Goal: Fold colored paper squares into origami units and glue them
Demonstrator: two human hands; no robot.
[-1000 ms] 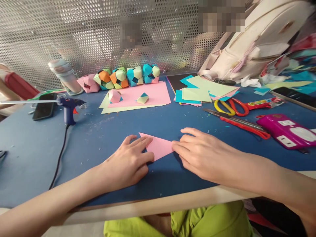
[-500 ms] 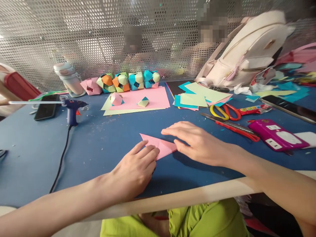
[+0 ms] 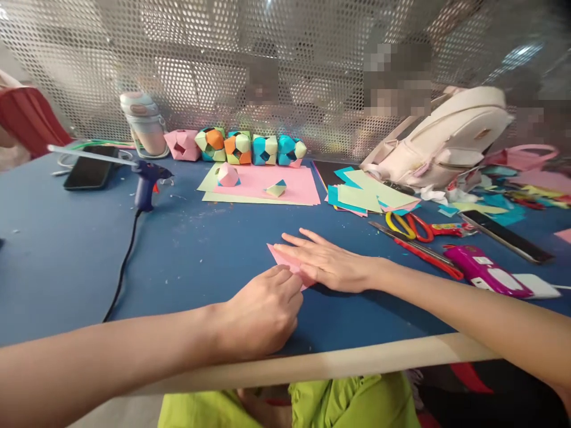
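A folded piece of pink paper [image 3: 279,256] lies on the blue table top close to me, mostly covered by my hands. My right hand [image 3: 334,263] lies flat across it from the right, fingers stretched and spread. From the lower left my left hand [image 3: 265,309] meets the paper's near edge, its fingers curled together on it. The exact grip of those fingertips is hidden. Beyond, a small pink folded paper piece [image 3: 227,175] and a green-and-blue one [image 3: 276,189] rest on pink sheets [image 3: 298,181].
Several folded paper balls [image 3: 239,148] line the mesh panel at the back. A glue gun [image 3: 145,187] with a black cord stands left. On the right lie paper scraps [image 3: 357,196], scissors [image 3: 414,226], a cutter knife [image 3: 428,252], a purple case [image 3: 488,270], a phone [image 3: 506,236] and a backpack [image 3: 455,139].
My right hand has come down and left, now flat over the pink paper. The left hand's fingers have curled in at its near edge. The whole view has shifted slightly.
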